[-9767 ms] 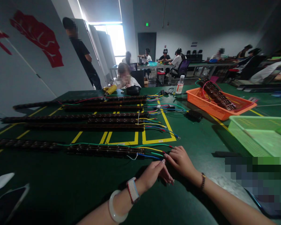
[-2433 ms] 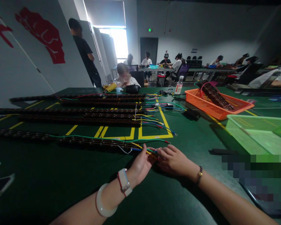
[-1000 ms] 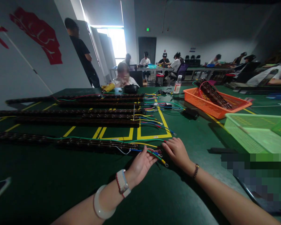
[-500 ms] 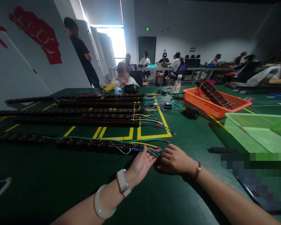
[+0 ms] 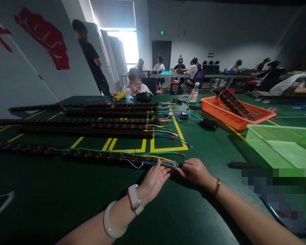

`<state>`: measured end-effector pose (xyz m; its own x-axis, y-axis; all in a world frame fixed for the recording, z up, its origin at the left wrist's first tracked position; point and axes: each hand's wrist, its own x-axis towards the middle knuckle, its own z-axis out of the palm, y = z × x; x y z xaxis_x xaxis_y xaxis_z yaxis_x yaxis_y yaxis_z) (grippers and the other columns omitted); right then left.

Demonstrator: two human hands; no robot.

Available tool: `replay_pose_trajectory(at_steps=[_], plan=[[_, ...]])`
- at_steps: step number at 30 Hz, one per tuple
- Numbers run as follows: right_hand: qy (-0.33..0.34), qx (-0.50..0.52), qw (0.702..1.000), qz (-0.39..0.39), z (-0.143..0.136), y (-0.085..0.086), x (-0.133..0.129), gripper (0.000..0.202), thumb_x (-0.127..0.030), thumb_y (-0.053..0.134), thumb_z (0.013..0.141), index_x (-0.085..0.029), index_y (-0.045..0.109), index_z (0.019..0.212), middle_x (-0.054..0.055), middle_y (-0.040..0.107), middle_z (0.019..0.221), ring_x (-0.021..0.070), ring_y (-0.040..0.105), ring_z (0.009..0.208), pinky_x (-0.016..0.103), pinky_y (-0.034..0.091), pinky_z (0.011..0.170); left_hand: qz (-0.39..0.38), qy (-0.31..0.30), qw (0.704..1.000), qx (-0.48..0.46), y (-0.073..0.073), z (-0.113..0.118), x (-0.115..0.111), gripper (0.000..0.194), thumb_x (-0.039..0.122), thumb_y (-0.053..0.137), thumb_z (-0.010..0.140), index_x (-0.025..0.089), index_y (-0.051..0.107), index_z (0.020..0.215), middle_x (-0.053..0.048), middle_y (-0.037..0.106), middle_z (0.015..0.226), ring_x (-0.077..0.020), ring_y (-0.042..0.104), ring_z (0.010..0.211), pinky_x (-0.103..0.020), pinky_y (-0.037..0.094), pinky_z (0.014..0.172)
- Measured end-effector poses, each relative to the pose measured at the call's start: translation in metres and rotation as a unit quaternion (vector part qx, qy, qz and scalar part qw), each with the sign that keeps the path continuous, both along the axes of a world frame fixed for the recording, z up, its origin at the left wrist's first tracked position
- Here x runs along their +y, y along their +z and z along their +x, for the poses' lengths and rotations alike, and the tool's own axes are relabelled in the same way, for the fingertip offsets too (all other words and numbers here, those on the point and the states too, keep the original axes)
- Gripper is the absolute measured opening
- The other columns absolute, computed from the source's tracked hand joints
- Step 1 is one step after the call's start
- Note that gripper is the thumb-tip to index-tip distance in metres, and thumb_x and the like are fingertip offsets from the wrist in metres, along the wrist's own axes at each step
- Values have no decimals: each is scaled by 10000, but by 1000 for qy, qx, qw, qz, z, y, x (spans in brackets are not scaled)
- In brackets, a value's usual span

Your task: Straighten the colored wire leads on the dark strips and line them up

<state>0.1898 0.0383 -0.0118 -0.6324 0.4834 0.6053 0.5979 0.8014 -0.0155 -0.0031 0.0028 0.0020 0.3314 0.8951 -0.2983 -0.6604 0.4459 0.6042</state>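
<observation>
My left hand (image 5: 156, 179) is turned palm up around the loose wire ends of the nearest dark wire harness (image 5: 109, 157), with a blue wire (image 5: 148, 163) and a green wire (image 5: 168, 165) lying between thumb and fingers. Metal ring terminals show at the fingertips. Facing it, my right hand (image 5: 197, 173) has curled fingers closed at the tip of the green wire; the exact pinch is partly hidden. Just beyond the hands lie a yellow wire (image 5: 162, 158) and another green wire (image 5: 172, 153) with a red-sleeved end. A white cable tie (image 5: 135, 166) loops off the harness.
More harnesses (image 5: 91, 132) lie parallel across the green table (image 5: 91, 194), over yellow tape outlines. To the right stand an orange basket (image 5: 220, 114) holding a harness and a green basket (image 5: 267, 144). A bottle (image 5: 194, 92) and a seated person (image 5: 135, 83) are at the far edge.
My right hand has shifted slightly right, and its fingertips are now lower at the wire ends. The ring terminals show more plainly. My left hand stays nearly in place.
</observation>
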Motion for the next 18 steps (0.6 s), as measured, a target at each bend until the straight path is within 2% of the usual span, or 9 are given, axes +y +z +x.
replay_pose_trajectory(at_steps=[5, 9, 13, 18], plan=[[3, 35, 999, 37, -4, 7, -6, 432, -289, 494, 917, -168, 495, 502, -17, 442, 470, 87, 342, 457, 252, 247, 507, 6, 0, 1000, 15, 3, 1, -2, 426, 422, 377, 928, 77, 626, 946, -185, 655, 1043, -224, 601, 1027, -380, 388, 998], [-48, 73, 996, -13, -2, 9, -2, 445, -343, 505, 914, -171, 503, 503, -14, 456, 472, 87, 379, 453, 241, 265, 500, 21, -6, 999, 34, 1, 1, -3, 378, 399, 398, 927, 85, 608, 955, -164, 677, 949, -224, 640, 921, -418, 423, 951], [-83, 98, 989, -70, -1, 7, 1, 446, -400, 504, 910, -171, 527, 528, -11, 476, 488, 88, 412, 459, 224, 280, 493, 42, -38, 997, 59, -1, 0, -5, 324, 359, 415, 925, 97, 597, 870, -155, 688, 861, -235, 663, 844, -440, 441, 906], [-145, 74, 986, -39, -4, 4, 3, 485, -412, 474, 922, -175, 487, 500, -6, 475, 498, 95, 403, 465, 244, 242, 495, 35, -62, 996, 49, 3, -2, -5, 343, 334, 376, 934, 95, 596, 825, -160, 691, 862, -228, 667, 814, -403, 458, 853]])
